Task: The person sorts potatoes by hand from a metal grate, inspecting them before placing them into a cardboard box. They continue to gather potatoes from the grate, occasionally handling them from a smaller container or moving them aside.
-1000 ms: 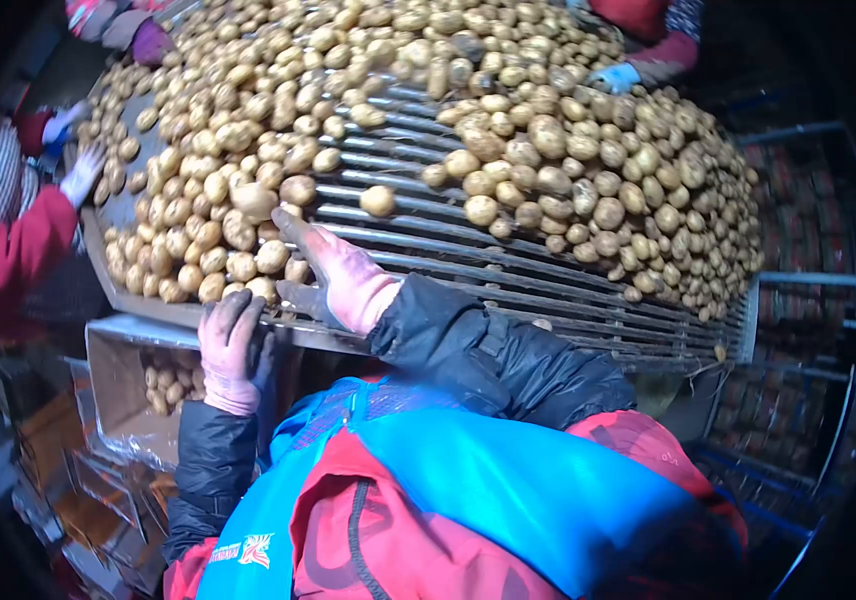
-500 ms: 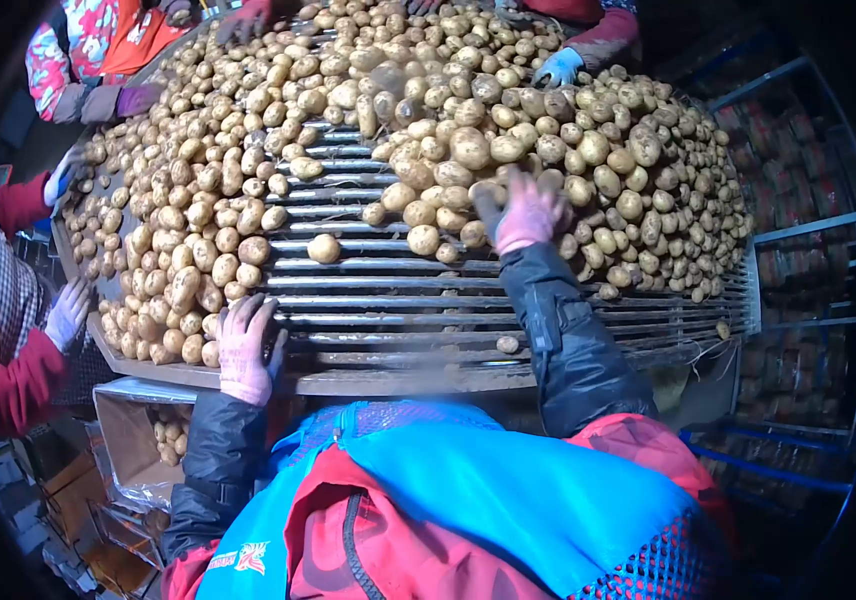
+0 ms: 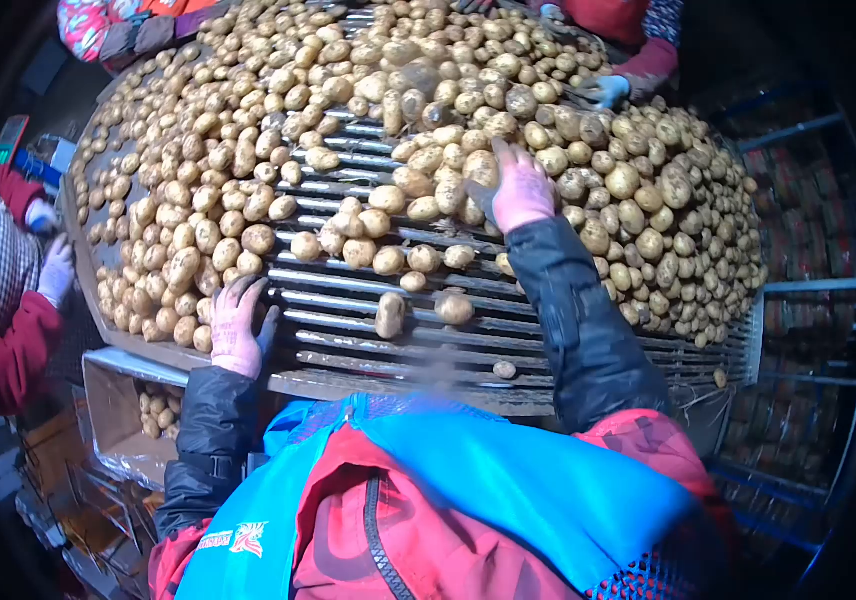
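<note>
Potatoes (image 3: 218, 160) are heaped over a slatted metal rack (image 3: 348, 310). My left hand (image 3: 238, 325), in a pink glove with dark fingertips, rests at the lower edge of the left pile, fingers spread, holding nothing. Farther up on the right, my right hand (image 3: 518, 188), gloved the same way, lies against the right-hand heap with its fingers apart and its thumb out to the left. Several loose potatoes (image 3: 388, 260) lie on the bars between my hands. Two more, an upright one (image 3: 390, 315) and a rounder one (image 3: 454, 308), sit nearer to me.
A co-worker's gloved hand (image 3: 603, 92) touches the heap at the upper right. Another person's gloved hand (image 3: 56, 270) is at the left edge. Below the rack's left corner stands a lined box (image 3: 113, 405) holding potatoes. Metal shelving (image 3: 813, 285) stands on the right.
My right hand has moved up a little against the heap. More potatoes have come down onto the bars between my hands. The view has shifted, and the co-workers' hands have moved.
</note>
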Demonstrator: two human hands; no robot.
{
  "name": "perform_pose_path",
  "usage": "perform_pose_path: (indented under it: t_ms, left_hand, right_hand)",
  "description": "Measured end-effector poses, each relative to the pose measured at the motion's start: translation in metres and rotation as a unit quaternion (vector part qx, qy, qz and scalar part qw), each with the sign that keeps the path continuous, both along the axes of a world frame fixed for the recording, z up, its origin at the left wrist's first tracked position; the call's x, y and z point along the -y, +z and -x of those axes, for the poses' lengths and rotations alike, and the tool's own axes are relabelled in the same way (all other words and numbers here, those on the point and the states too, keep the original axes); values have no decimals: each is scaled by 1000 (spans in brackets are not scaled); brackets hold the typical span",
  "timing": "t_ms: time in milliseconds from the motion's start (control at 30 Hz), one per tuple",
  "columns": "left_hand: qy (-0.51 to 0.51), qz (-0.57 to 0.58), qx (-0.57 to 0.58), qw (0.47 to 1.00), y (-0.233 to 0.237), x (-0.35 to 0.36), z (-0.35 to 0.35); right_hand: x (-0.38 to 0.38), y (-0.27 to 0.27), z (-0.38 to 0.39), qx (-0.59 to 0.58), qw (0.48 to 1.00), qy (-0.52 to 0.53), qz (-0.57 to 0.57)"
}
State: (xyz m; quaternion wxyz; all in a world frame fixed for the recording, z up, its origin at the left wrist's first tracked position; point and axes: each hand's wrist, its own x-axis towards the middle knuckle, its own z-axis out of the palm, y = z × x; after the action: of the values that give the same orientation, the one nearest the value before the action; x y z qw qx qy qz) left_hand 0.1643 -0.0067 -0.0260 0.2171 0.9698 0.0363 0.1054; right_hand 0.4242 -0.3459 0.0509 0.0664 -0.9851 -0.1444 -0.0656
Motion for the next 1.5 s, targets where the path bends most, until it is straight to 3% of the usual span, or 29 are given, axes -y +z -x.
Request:
perform_pose_path:
  t_ms: [33,100,133,167,200,233,300,333,367,433,467,500,567,600,633,700,733,833,867,900,967,1033,1167,1200,1233,1267,1333,1367,1500]
  left_hand:
    - [5,0,-3,1000,1,1,0]
    - [15,-8,-1,1000,3,-1,0]
    - [18,-3,7,1000,3,-1,0]
    - [14,3,16,1000,4,2,0]
    - [2,10,39,999,5,1,2]
    - [-17,-1,61,998,15,4,2]
    - [-7,46,76,996,17,15,10]
    - [6,79,72,994,20,28,12]
    - [30,179,19,983,16,40,16]
    - [40,500,-5,865,8,66,8]
    - [96,644,-134,748,33,76,3]
    - [74,744,-108,655,6,75,7]
    - [119,851,-148,490,57,99,-6]
    - [171,827,-137,518,42,93,-1]
    - [109,857,-163,476,23,72,9]
    - [128,888,-148,416,4,61,19]
    - [147,889,-121,415,7,61,20]
    - [207,875,-44,435,2,62,20]
    - [191,888,-57,414,8,63,18]
    - [174,900,-72,393,11,64,16]
    - [173,894,-94,402,12,63,14]
    - [170,889,-114,410,13,63,12]
    - [155,894,-141,396,13,62,11]
    - [165,892,-140,397,14,62,10]
    - [175,891,-137,397,14,63,10]
    - [155,896,-139,393,12,61,11]
    - [138,903,-145,381,9,60,13]
    - [133,903,-141,383,9,61,13]
    - [122,911,-150,365,9,57,14]
  right_hand:
    - [-7,-7,-2,1,995,14,94]
    - [-21,-22,3,-17,998,22,63]
    - [-33,-28,9,-92,991,29,95]
    - [-33,-34,32,-98,991,90,29]
    - [-43,-50,47,-141,982,123,34]
    - [-45,-58,64,-114,989,87,33]
    - [-48,-74,81,-23,989,118,-90]
    - [-52,-69,88,-126,980,112,-107]
    - [-56,-62,98,-131,977,127,-110]
    - [-70,-54,118,-183,946,165,-211]
    - [-80,-53,132,-186,911,221,-293]
    - [-89,-64,140,-211,883,288,-304]
    - [-85,-17,141,-94,871,403,-264]
    - [-81,11,118,-138,897,377,-182]
    - [-70,32,80,-183,914,347,-101]
    - [-23,41,10,-7,966,224,-133]
    - [1,55,-32,-49,987,115,-105]
    - [82,63,-126,115,992,-43,39]
    - [101,72,-138,55,997,-59,15]
    - [108,95,-127,-127,990,-66,-4]
    - [110,67,-137,-94,981,-99,135]
    - [109,63,-132,-94,982,-93,135]
    - [98,49,-111,-211,970,-76,96]
    - [86,52,-82,-172,982,-58,58]
    - [69,63,-53,-207,976,-49,41]
    - [61,34,-41,-187,982,13,36]
    - [40,-6,14,-117,993,-26,16]
    - [26,13,39,-126,988,-49,72]
    - [13,-3,82,-148,985,44,74]
